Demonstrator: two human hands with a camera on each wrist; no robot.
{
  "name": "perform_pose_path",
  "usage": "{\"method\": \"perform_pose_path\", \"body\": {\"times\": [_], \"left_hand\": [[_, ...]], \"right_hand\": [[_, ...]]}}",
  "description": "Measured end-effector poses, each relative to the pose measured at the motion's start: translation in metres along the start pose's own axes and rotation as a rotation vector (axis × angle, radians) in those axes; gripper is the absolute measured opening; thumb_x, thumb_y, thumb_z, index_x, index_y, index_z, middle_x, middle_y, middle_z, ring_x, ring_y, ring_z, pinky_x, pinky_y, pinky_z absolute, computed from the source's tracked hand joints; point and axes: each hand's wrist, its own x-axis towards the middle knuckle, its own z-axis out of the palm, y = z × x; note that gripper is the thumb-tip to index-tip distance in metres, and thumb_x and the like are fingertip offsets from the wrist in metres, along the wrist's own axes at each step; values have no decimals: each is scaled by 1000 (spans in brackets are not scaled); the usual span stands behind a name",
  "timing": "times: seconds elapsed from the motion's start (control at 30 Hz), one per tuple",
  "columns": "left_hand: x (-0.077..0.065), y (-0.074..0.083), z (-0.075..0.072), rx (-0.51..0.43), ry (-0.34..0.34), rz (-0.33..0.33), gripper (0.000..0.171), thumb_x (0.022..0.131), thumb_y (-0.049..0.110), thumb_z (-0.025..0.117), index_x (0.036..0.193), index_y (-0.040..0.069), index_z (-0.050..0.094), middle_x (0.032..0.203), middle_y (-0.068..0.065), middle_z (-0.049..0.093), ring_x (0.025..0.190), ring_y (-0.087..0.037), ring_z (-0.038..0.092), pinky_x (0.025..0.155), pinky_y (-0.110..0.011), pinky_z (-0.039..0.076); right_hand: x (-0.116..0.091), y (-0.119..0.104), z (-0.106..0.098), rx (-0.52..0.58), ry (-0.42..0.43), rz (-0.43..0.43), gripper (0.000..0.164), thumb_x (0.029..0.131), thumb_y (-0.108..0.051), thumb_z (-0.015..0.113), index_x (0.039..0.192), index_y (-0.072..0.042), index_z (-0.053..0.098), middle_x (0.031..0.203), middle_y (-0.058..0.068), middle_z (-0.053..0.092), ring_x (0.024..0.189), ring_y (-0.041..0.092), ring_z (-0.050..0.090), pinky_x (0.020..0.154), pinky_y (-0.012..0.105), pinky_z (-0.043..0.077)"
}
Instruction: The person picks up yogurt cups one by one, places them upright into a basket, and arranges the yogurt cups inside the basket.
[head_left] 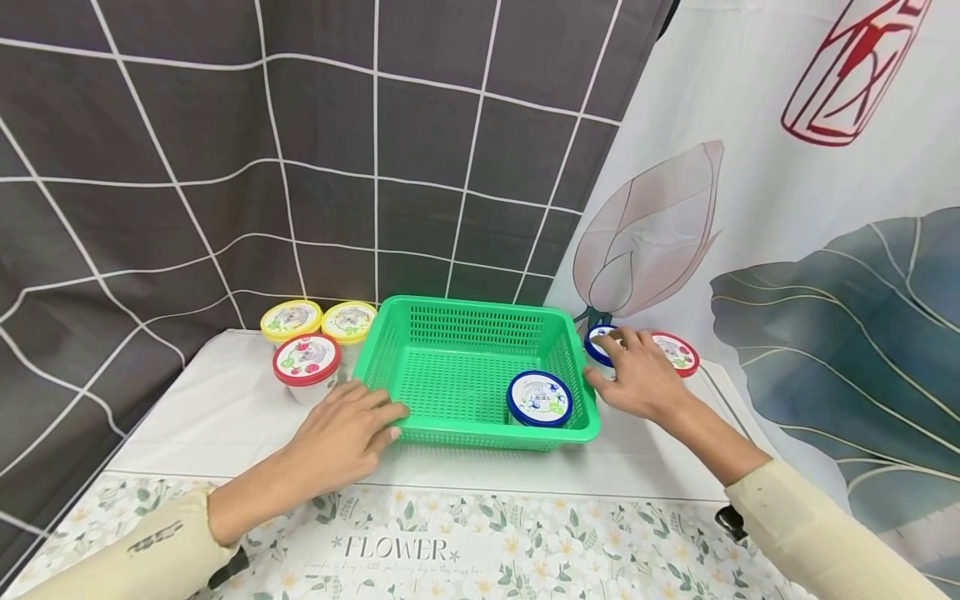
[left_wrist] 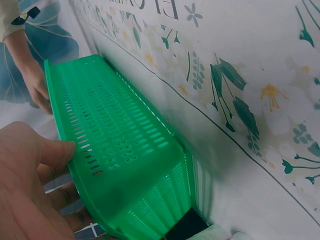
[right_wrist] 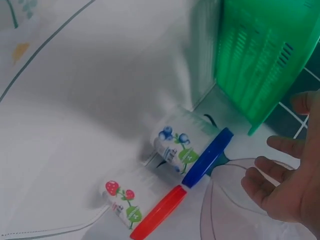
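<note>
A green plastic basket [head_left: 461, 432] with slotted sides stands on the table. At its front left corner my left hand [head_left: 341, 433] grips the rim, with the thumb [left_wrist: 65, 150] on the outer side. Inside the basket, toward the front right, sits a blue-lidded tub [head_left: 538, 398]. To the right of the basket, my right hand [head_left: 637, 375] hovers over another blue-lidded tub [right_wrist: 182, 145] with blueberries printed on it. Its fingers are loosely spread and hold nothing; the right wrist view shows them apart from the lid. Next to that tub stands a red-lidded tub [right_wrist: 142, 197] with strawberries printed on it.
Left of the basket stand two yellow-lidded tubs [head_left: 292, 318] and a red-lidded tub [head_left: 307, 360]. A dark gridded curtain [head_left: 315, 125] hangs behind, a white printed one [head_left: 750, 150] at the right. A flowered cover [head_left: 450, 517] lies along the table's front.
</note>
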Motion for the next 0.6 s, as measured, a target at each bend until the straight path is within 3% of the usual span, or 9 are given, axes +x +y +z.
{"method": "perform_pose_path", "body": {"times": [0.33, 0.6], "left_hand": [[0, 0, 0, 1, 5, 6, 23, 102, 15, 78, 125, 15, 82, 109, 0, 77, 113, -25, 74, 120, -66, 53], [0, 0, 0, 10, 5, 5, 23, 102, 15, 79, 125, 15, 83, 110, 0, 77, 114, -25, 74, 120, -65, 53]], "right_hand": [[-2, 12, 1, -15, -4, 23, 64, 108, -42, 57, 157, -1, 61, 155, 35, 57, 147, 58, 48, 121, 79, 46], [-2, 22, 2, -45, 8, 29, 65, 107, -41, 58, 157, 0, 60, 154, 36, 57, 144, 59, 50, 119, 79, 48]]}}
